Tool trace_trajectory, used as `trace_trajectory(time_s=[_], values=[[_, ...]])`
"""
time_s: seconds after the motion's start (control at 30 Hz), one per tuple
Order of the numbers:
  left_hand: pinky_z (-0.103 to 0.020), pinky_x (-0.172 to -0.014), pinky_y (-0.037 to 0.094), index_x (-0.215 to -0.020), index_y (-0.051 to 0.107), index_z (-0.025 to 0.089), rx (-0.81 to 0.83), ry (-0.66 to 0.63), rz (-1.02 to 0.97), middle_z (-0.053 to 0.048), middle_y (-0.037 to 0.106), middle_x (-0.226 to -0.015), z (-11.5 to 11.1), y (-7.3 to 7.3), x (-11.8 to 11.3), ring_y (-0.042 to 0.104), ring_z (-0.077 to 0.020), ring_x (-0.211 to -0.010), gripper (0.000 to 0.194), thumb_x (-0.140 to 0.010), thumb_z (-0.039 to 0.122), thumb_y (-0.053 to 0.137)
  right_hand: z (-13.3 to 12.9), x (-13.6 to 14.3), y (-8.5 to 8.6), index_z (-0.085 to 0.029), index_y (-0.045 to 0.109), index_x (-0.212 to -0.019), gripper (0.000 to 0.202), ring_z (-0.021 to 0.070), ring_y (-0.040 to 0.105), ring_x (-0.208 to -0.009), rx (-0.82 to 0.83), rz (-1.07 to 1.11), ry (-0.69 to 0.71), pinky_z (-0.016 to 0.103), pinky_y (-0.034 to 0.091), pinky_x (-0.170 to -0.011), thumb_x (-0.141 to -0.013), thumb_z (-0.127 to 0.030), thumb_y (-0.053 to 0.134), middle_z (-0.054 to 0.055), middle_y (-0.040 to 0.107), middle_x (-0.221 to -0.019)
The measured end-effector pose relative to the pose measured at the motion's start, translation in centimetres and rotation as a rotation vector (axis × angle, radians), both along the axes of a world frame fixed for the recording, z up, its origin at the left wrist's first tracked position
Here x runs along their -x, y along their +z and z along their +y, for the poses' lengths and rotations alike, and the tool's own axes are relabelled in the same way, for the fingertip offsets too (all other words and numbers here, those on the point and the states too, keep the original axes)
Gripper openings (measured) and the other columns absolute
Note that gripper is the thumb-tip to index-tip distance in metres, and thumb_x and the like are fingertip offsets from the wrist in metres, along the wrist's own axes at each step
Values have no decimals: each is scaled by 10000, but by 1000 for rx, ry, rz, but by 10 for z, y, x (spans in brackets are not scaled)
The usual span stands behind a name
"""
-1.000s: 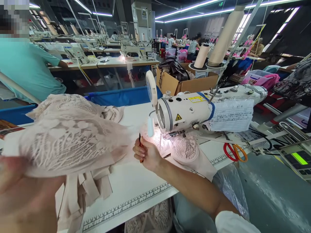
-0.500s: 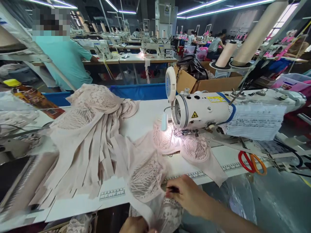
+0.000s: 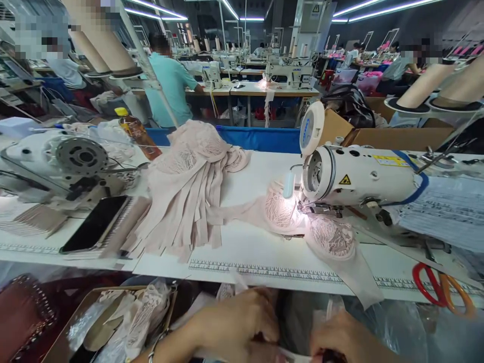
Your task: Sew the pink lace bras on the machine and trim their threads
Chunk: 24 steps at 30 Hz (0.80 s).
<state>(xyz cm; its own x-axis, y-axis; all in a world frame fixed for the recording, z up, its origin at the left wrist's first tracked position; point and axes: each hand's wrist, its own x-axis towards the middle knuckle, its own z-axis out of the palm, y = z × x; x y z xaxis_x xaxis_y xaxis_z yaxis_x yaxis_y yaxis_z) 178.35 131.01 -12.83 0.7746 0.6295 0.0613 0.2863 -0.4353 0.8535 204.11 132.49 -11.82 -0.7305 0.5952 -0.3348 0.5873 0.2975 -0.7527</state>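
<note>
Below the table's front edge, my left hand [image 3: 242,322] is closed on a pale pink lace bra, mostly hidden beneath it and blurred. To its right my right hand [image 3: 340,338] has its fingers curled round pale fabric; something dark shows at its fingers, too blurred to make out. Another pale pink bra [image 3: 330,237] lies under the lit needle area of the white sewing machine [image 3: 340,174]. A heap of similar bras [image 3: 189,176] with long hanging bands sits left of the machine.
Red and orange scissors [image 3: 429,285] lie at the right table edge. A black phone [image 3: 96,224], a second machine [image 3: 56,161] and a bottle [image 3: 138,133] are on the left. Below stands a box of scraps [image 3: 124,322]. People sit at machines behind.
The bra between my hands has come down off the table to below its edge. My hands are now farther apart, the left one raised into fuller view. The camera view has turned left.
</note>
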Motion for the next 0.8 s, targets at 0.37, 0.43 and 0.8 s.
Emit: trace_trajectory(time_s=[0.37,0.43,0.8], values=[[-230,-534,273,-581,486,168,980,526,-533,33,404,-582,-7,-44,10,344,-104,-547,495,-803,542,722,32,0,-44,-199,516,-651,582,124,421,-572,553,394,-221,272,301,-564,-821,-750,594,10,572,-674],[-214,-501,254,-580,454,173,1101,619,-646,50,381,-554,-11,-49,4,310,-85,-504,505,-753,520,778,30,3,-50,-205,491,-640,592,126,439,-565,594,466,-385,269,301,-556,-791,-762,624,6,576,-653],[-174,-422,219,-557,311,195,1202,672,-811,79,302,-489,-13,-45,-12,240,-47,-435,610,-692,473,837,25,5,-45,-235,407,-588,610,92,270,-477,722,665,-515,259,236,-486,-702,-736,737,-80,325,-511]])
